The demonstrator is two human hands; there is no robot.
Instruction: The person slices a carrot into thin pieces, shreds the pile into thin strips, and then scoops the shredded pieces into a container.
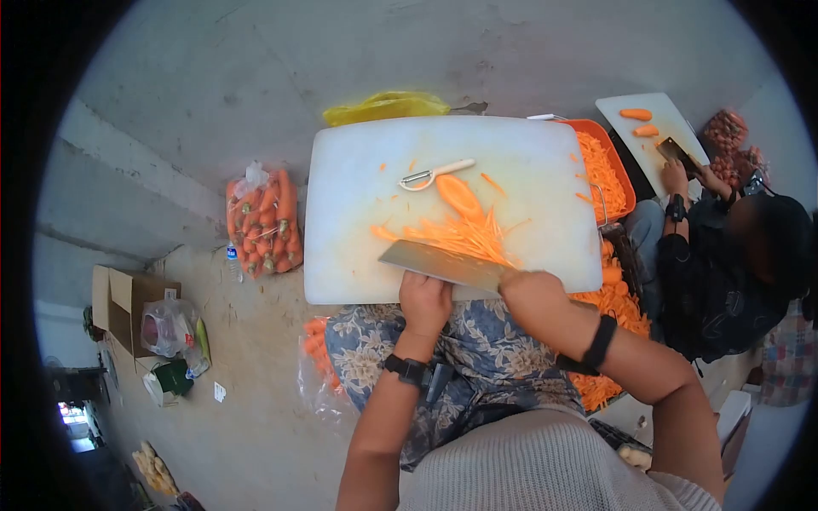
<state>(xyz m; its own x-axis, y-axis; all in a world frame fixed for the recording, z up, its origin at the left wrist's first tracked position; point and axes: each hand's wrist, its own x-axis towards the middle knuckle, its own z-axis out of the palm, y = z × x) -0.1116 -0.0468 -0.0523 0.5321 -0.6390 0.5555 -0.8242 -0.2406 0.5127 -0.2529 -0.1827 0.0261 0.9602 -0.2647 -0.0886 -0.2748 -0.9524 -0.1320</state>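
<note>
A cleaver [447, 263] lies slantwise over the near half of a white cutting board [349, 187]. My right hand [538, 300] is closed round its handle. At the blade's near edge, my left hand [425, 300] is closed with its fingers against the metal; the fingertips are partly hidden. Just beyond the blade is a heap of carrot shreds [469, 237], with a piece of carrot [460, 198] cut to a flat face above it. A white-handled peeler [436, 174] rests farther back, amid a few loose shreds.
Right of the board are an orange tub [629, 192] of carrot shreds and more cut carrot [626, 302]. A co-worker [733, 255] holds a knife at another board [652, 153]. At left stand a bag of carrots [264, 223], a water bottle [233, 262] and a cardboard box [128, 307].
</note>
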